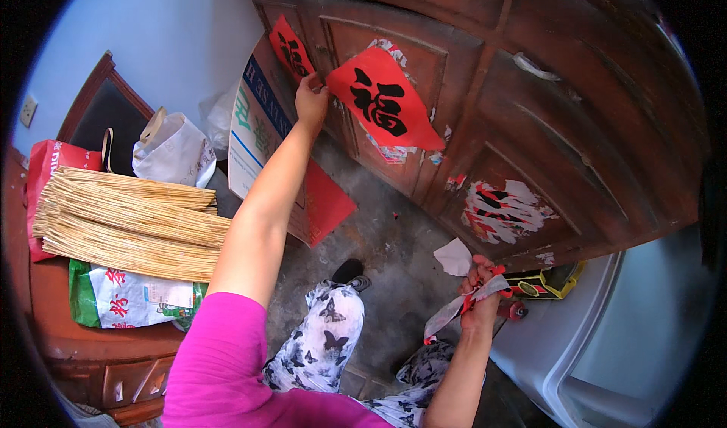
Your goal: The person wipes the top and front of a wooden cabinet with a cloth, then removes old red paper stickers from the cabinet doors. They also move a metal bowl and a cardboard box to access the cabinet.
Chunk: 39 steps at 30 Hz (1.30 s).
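My left hand reaches up to a brown wooden cabinet, its fingers closed on the left corner of a red paper sheet with a large black character. Torn paper remnants show around that sheet's edges on the panel. Another red sheet is on the door farther left. Lower on the right, a panel carries a ragged patch of torn white and red paper. Down by that panel, my right hand is closed around crumpled white and red paper scraps. A white paper piece shows just beside its fingers.
At the left, a bundle of thin sticks and a green-white bag lie on a brown wooden surface. A printed cardboard panel leans near the cabinet. A grey plastic seat and a yellow-black box stand at the right.
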### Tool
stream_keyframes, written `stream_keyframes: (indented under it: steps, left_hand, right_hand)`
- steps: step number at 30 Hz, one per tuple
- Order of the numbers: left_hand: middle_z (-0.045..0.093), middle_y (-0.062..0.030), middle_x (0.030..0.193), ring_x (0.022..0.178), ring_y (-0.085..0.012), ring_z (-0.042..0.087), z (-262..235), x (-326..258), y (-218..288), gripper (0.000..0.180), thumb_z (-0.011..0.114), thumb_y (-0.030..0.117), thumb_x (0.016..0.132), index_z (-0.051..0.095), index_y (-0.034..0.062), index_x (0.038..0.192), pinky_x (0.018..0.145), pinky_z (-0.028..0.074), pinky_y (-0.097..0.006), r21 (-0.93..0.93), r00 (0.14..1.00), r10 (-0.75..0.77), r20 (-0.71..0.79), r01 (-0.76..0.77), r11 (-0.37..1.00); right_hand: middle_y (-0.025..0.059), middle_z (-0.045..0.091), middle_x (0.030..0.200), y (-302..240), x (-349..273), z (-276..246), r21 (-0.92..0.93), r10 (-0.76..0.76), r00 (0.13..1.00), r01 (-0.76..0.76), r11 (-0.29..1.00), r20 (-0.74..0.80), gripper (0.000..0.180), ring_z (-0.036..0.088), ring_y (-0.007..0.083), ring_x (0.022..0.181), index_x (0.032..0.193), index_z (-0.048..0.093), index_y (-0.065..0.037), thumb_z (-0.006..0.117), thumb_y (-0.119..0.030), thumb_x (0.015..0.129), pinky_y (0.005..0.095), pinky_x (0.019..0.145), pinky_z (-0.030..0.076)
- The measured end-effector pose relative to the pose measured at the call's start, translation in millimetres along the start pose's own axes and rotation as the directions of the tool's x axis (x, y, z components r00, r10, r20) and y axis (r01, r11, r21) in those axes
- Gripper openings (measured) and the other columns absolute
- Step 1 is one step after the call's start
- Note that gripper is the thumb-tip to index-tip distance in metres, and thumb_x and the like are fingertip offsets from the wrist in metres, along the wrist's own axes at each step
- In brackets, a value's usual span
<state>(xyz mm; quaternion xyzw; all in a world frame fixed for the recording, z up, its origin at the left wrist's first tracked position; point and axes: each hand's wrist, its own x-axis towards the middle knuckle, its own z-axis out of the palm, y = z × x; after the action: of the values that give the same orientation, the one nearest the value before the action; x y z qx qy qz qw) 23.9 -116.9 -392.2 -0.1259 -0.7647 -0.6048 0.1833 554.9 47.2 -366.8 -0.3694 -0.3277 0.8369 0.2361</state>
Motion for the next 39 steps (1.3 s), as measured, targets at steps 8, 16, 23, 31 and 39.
stream_keyframes:
  steps: [8,16,23,31,39]
  left_hand:
    - [0.076,-0.0101,0.102,0.101,-0.0323,0.072,5,-5,37,0.031,0.074,0.019,0.087,0.066,0.0117,0.115,0.087,0.055,-0.044,0.323,0.997,-0.076,-0.007,0.074,0.943]
    - [0.075,-0.0104,0.097,0.097,-0.0341,0.071,-6,-10,49,0.023,0.075,0.024,0.087,0.066,0.0103,0.103,0.083,0.054,-0.046,0.416,0.999,-0.031,0.018,0.021,0.909]
    - [0.07,-0.0168,0.094,0.092,-0.0384,0.068,7,-27,49,0.021,0.075,0.02,0.087,0.065,0.0056,0.097,0.08,0.053,-0.047,0.395,0.998,0.042,-0.038,-0.023,0.918]
    - [0.065,-0.013,0.09,0.085,-0.0247,0.062,31,-52,21,0.011,0.067,0.005,0.094,0.057,0.0008,0.095,0.079,0.049,-0.036,-0.094,0.985,0.145,-0.094,-0.154,0.984]
    - [0.066,-0.0079,0.093,0.088,-0.0148,0.064,20,-54,13,0.016,0.068,0.012,0.099,0.056,0.0023,0.1,0.085,0.051,-0.029,-0.51,0.999,-0.027,0.042,0.045,0.859]
  right_hand:
    - [-0.0023,0.044,0.07,8,7,1,0.005,0.013,1.0,-0.013,1.0,0.012,0.018,0.041,0.0095,0.057,0.111,0.065,-0.009,0.06,-0.021,0.098,0.0263,0.056,0.034]
    - [-0.0024,0.044,0.07,7,6,15,-0.019,0.02,1.0,-0.02,1.0,-0.007,0.018,0.041,0.0095,0.057,0.111,0.065,-0.009,0.06,-0.02,0.098,0.0259,0.055,0.033]
    - [-0.0021,0.044,0.069,10,10,15,-0.014,0.013,1.0,-0.013,1.0,-0.003,0.017,0.04,0.0095,0.056,0.112,0.065,-0.008,0.06,-0.018,0.099,0.0258,0.054,0.033]
    - [-0.0017,0.045,0.07,9,9,14,-0.026,0.006,1.0,-0.006,1.0,0.007,0.018,0.042,0.0098,0.055,0.112,0.065,-0.007,0.059,-0.018,0.099,0.0258,0.054,0.034]
    - [-0.0022,0.045,0.07,10,10,12,-0.022,0.021,1.0,-0.02,1.0,0.023,0.017,0.043,0.0097,0.056,0.111,0.065,-0.008,0.059,-0.018,0.1,0.0255,0.054,0.035]
